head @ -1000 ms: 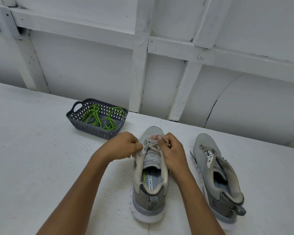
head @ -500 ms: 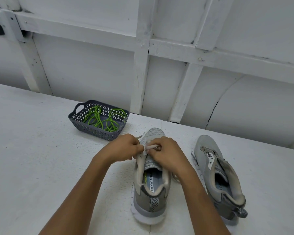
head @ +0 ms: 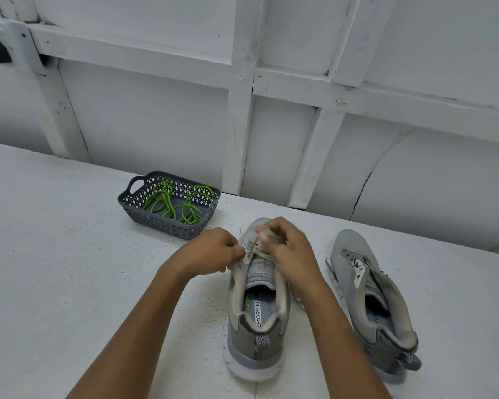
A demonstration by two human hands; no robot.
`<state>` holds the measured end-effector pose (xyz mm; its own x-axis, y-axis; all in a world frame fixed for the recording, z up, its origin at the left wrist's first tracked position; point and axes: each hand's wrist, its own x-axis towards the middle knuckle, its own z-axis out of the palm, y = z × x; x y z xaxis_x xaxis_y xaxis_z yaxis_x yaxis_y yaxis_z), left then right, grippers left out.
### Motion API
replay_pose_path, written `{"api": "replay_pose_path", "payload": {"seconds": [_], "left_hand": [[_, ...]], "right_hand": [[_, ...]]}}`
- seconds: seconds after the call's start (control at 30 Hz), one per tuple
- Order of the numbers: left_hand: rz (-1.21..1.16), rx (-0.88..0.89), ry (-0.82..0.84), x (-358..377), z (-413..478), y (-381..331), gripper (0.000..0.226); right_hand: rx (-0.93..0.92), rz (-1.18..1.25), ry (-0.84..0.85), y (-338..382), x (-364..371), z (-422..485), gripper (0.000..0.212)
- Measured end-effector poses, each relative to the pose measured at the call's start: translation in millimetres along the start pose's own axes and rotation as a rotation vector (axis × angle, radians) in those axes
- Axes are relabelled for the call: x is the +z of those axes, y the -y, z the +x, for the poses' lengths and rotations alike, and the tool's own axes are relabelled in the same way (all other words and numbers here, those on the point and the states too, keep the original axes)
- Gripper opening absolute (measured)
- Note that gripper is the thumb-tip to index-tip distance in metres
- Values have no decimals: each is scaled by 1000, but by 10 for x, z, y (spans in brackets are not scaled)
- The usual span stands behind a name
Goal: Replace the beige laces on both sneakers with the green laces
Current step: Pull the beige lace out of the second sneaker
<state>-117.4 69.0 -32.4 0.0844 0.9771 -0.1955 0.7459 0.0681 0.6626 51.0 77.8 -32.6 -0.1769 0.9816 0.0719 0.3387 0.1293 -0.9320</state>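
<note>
Right hand (head: 290,250) is now sitting higher and nearer the toe than half a second ago, drawing a strand of the beige lace (head: 253,245) up off the eyelets. Its fingers are curling round and pinching that strand at the fingertips, which are blurring a bit. Left hand (head: 211,250) is staying put at the left eyelet edge, fingers curling in and pinching there; cannot tell if it is gripping lace or the shoe edge. The lace is still threading through the front eyelets of the near sneaker (head: 257,318), which is standing upright on the white table (head: 55,269), heel toward the camera, toe toward the wall. The second sneaker (head: 366,298) is lying just to the right, tilting onto its side, apart from both hands. Green laces (head: 167,201) are lying tangled inside the grey basket (head: 162,224), sitting left and behind the sneakers near the white panelled wall (head: 156,125).
</note>
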Motion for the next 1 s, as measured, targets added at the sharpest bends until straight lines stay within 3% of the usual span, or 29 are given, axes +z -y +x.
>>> {"api": "replay_pose_path", "payload": {"seconds": [0.07, 0.13, 0.27, 0.43, 0.57, 0.67, 0.83, 0.93, 1.0], "left_hand": [[4, 0, 3, -1, 2, -1, 34], [10, -1, 5, 3, 7, 2, 34], [14, -2, 4, 15, 20, 5, 33], [18, -6, -13, 29, 17, 6, 30], [13, -12, -18, 37, 10, 21, 30], [1, -8, -19, 35, 2, 24, 32], [-18, -11, -5, 30, 10, 18, 31], [-20, -5, 0, 31, 19, 19, 32], [-30, -5, -3, 38, 24, 29, 33]], "right_hand": [[82, 307, -1, 64, -62, -4, 14], [91, 346, -55, 96, -114, 12, 17], [4, -62, -138, 32, -189, 50, 12], [20, -578, 132, 30, -127, 82, 5], [17, -677, 172, 41, -81, 115, 5], [-29, -505, 148, 28, -71, 97, 14], [37, 124, 83, 74, -93, 62, 23], [25, 212, -20, 118, -141, 87, 22], [11, 141, -72, 123, -187, 116, 20]]}}
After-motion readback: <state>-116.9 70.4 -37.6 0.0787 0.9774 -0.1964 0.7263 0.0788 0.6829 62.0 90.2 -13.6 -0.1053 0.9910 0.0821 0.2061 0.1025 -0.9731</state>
